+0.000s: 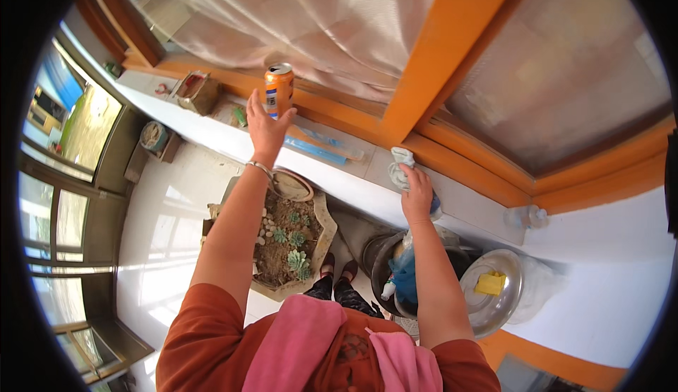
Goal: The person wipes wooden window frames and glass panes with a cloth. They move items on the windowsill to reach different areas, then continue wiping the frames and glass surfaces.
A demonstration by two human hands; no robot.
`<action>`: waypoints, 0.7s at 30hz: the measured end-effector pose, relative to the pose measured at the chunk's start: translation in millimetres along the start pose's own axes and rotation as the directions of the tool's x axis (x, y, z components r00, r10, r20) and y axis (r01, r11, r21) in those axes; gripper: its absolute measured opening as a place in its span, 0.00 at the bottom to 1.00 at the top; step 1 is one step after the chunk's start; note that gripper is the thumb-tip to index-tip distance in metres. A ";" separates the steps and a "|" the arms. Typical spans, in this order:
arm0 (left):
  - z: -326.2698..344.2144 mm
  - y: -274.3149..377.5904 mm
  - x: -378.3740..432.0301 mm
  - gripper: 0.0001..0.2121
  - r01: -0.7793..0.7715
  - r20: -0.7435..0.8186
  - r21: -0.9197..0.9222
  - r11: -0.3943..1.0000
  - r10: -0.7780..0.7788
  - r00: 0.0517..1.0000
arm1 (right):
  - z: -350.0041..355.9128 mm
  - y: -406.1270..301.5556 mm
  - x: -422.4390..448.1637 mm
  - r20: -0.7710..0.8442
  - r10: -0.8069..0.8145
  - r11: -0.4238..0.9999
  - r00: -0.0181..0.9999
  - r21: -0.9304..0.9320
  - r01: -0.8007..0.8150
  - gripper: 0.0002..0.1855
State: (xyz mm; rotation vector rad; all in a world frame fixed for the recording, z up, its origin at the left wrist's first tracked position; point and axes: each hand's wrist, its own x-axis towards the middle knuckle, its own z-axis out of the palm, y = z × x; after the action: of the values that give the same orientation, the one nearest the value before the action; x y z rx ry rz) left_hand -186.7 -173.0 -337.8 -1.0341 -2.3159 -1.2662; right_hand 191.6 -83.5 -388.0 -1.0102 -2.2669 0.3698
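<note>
An orange drink can (pixel 279 87), its top opened, stands upright by the window frame. My left hand (pixel 269 132) is at its lower part, fingers spread to its left and thumb at its right. The palm hides the can's base, and whether skin touches metal is unclear. Farther right on the white ledge (pixel 476 228), my right hand (pixel 418 193) holds a crumpled pale cloth (pixel 401 167). Something blue (pixel 436 205) shows partly behind that hand. Between my hands lie flat blue plastic strips (pixel 315 150).
A worn box (pixel 197 92) and a green item (pixel 239 115) sit left on the ledge. A clear plastic bottle (pixel 527 217) lies at the right corner. Below are a succulent planter (pixel 327 228), a dark bin (pixel 378 273) and a metal basin (pixel 511 286) with a yellow cloth (pixel 490 283).
</note>
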 end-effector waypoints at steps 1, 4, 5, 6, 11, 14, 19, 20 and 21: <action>9.7 -10.5 6.5 0.47 0.030 0.001 0.017 0.999 -0.030 1.000 | -0.4 -1.9 1.4 -0.002 -0.013 1.000 1.000 0.003 0.013 0.35; 23.9 6.4 20.5 0.40 0.189 0.154 -0.001 0.982 -0.187 0.970 | 0.4 9.3 -2.9 -0.028 -0.034 0.999 0.999 -0.031 0.033 0.36; 25.9 7.2 24.9 0.37 0.186 0.124 0.014 0.983 -0.186 0.975 | 1.2 8.2 -2.7 -0.039 -0.038 0.999 0.999 -0.027 0.037 0.36; 25.4 -9.2 27.4 0.34 0.202 0.095 -0.044 0.978 -0.197 0.976 | 0.5 0.0 0.7 -0.024 -0.043 0.999 0.999 0.014 0.044 0.36; 8.6 -3.9 9.5 0.29 0.198 0.086 -0.499 0.844 -0.178 0.980 | -4.9 2.9 -1.7 -0.047 -0.051 0.994 0.998 0.099 0.055 0.35; -18.5 100.0 -32.4 0.27 -0.003 0.060 -0.592 0.806 0.047 0.997 | -7.8 12.2 -7.0 -0.102 -0.055 0.989 0.993 0.133 0.068 0.33; 10.4 181.6 -111.4 0.28 0.072 0.466 -0.636 0.768 0.309 0.829 | -34.1 -4.0 -49.4 -0.018 -0.176 0.967 0.984 0.182 0.177 0.30; 24.4 199.7 -122.7 0.28 0.038 0.444 -0.660 0.751 0.348 0.826 | -41.6 -6.0 -61.0 0.010 -0.201 0.956 0.979 0.220 0.194 0.31; 38.4 217.9 -132.9 0.29 0.005 0.423 -0.682 0.731 0.388 0.819 | -48.7 -7.3 -72.2 0.037 -0.223 0.944 0.974 0.259 0.206 0.32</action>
State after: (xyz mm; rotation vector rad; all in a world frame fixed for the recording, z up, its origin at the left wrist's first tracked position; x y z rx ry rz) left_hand 64.5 -124.4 -303.2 -2.0656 -1.9988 -1.9673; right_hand 255.8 -142.0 -378.0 -0.6218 -2.2885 0.5886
